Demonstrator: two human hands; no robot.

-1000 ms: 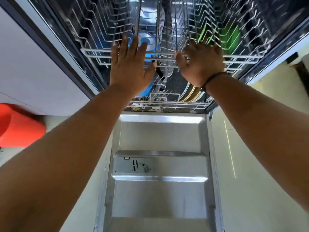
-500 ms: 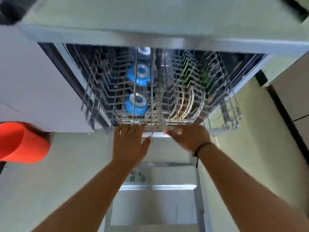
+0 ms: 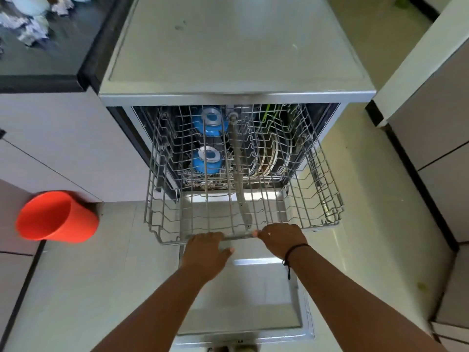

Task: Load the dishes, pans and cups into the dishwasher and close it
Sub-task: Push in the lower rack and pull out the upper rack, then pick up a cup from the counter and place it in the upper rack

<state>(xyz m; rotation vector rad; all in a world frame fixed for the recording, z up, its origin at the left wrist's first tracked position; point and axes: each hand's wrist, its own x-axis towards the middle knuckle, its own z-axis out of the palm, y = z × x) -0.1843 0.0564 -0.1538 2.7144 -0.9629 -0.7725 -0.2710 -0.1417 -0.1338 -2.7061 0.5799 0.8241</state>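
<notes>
Gripping the front rail of the upper rack (image 3: pixel 243 236) with both hands, we stand over the open dishwasher (image 3: pixel 236 97), whose door (image 3: pixel 243 295) lies folded down flat beneath our forearms. Our left hand (image 3: pixel 206 250) curls its fingers over the rail left of centre, thumb pointing right along the wire; our right hand (image 3: pixel 280 240), a dark cord bracelet (image 3: pixel 295 252) at its wrist, closes on the same rail just to the right of centre, the two hands near each other but apart. We see the wire rack drawn well out of the tub, its front half hanging over the door and carrying nothing that we can make out, with a grey spray arm (image 3: pixel 239 174) running lengthwise under its middle. Through the wires, down in the lower rack (image 3: pixel 228 179), two blue cups (image 3: pixel 206 158) sit upside down, one behind the other, on the left, and a row of plates (image 3: pixel 270 156) stands on edge to the right; something green (image 3: pixel 269 113) shows at the back, too hidden to name. An orange bucket (image 3: pixel 57 217) stands on the floor (image 3: pixel 76 288) against the white cabinet (image 3: pixel 63 138) to our left, well apart from the machine. Crumpled paper (image 3: pixel 28 24) lies blurred on the dark bench (image 3: pixel 50 57) at upper left, beside the dishwasher's pale top.
</notes>
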